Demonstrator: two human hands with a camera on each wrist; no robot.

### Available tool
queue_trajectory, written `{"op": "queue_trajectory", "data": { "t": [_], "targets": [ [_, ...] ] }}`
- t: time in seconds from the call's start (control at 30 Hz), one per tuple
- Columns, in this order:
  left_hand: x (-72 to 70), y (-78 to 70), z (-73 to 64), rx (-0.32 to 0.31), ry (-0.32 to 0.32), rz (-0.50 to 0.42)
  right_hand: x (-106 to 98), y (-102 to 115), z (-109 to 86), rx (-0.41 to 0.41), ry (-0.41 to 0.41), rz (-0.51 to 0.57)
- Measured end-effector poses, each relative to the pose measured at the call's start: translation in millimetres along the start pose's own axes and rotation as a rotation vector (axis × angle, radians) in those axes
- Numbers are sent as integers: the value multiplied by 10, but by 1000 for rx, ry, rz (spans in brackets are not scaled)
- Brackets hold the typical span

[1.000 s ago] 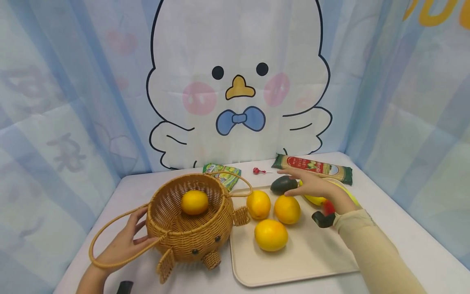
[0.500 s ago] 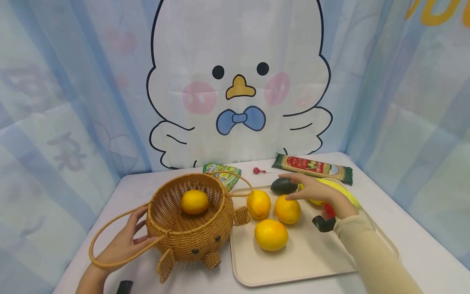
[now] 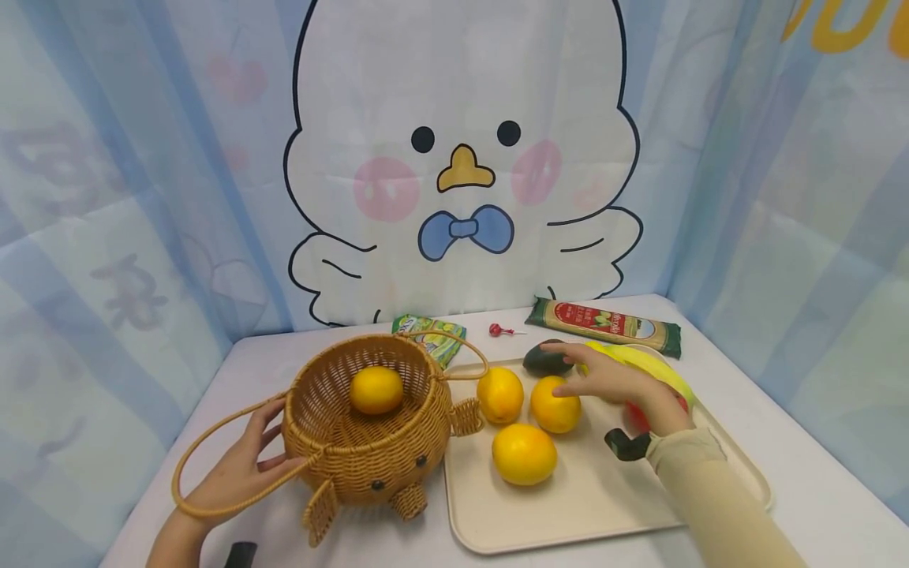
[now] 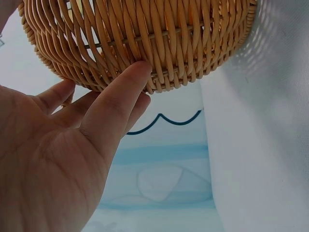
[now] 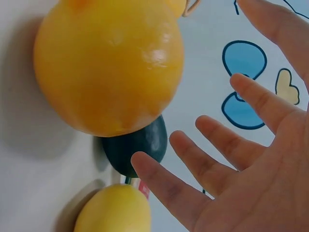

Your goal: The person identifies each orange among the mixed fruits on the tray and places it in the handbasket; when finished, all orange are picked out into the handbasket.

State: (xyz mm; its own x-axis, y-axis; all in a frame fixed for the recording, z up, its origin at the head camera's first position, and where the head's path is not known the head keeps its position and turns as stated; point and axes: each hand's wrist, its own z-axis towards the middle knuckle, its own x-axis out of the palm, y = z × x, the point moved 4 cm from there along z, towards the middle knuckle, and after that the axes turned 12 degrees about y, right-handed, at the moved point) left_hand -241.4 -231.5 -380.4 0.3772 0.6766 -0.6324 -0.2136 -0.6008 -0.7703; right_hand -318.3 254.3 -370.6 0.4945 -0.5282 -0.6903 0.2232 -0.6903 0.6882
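Note:
My left hand [image 3: 234, 469] rests its nearly straight fingertips against the wicker animal-shaped basket [image 3: 348, 477], with one rope handle looping over the wrist. In the left wrist view, extended fingers [image 4: 120, 92] touch its woven wall. One orange [image 3: 376, 390] lies inside. Spread fingers and nothing held: my right hand [image 3: 607, 377] hovers above the tray [image 3: 568, 505], beside an orange [image 3: 556, 412] and a dark green avocado [image 3: 543, 360]. The right wrist view shows a gap between hand and orange [image 5: 111, 67]. Two more oranges, one left [image 3: 500, 396] and one nearer [image 3: 524, 455], lie on the tray.
Yellow banana-like fruit [image 3: 649, 363] and a red fruit [image 3: 639, 414] lie on the tray's right, partly behind the right arm. Along the back are a green packet [image 3: 433, 335], a red lollipop [image 3: 495, 330] and a long green-red package [image 3: 604, 323]. Curtains enclose the table.
My right hand has come down slightly toward the orange and avocado, uncovering more of the yellow and red fruit. The left hand and basket have stayed put.

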Motion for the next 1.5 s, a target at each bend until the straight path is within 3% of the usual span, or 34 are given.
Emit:
{"op": "queue_trajectory", "data": {
  "t": [0.23,0.47,0.67,1.13,1.5],
  "targets": [
    [-8,-16,-1,5,0,-8,63,-80,-13,-10,-9,-35],
    [-8,-8,-6,11,-1,-4,106,-89,-10,-13,10,3],
    [-5,-8,-9,19,-4,0,169,-168,25,35,48,26],
    [-2,-17,-15,25,-7,-7,238,-204,48,126,51,112],
    [0,-15,-20,31,-10,-4,279,-226,66,72,51,54]
  ]
}}
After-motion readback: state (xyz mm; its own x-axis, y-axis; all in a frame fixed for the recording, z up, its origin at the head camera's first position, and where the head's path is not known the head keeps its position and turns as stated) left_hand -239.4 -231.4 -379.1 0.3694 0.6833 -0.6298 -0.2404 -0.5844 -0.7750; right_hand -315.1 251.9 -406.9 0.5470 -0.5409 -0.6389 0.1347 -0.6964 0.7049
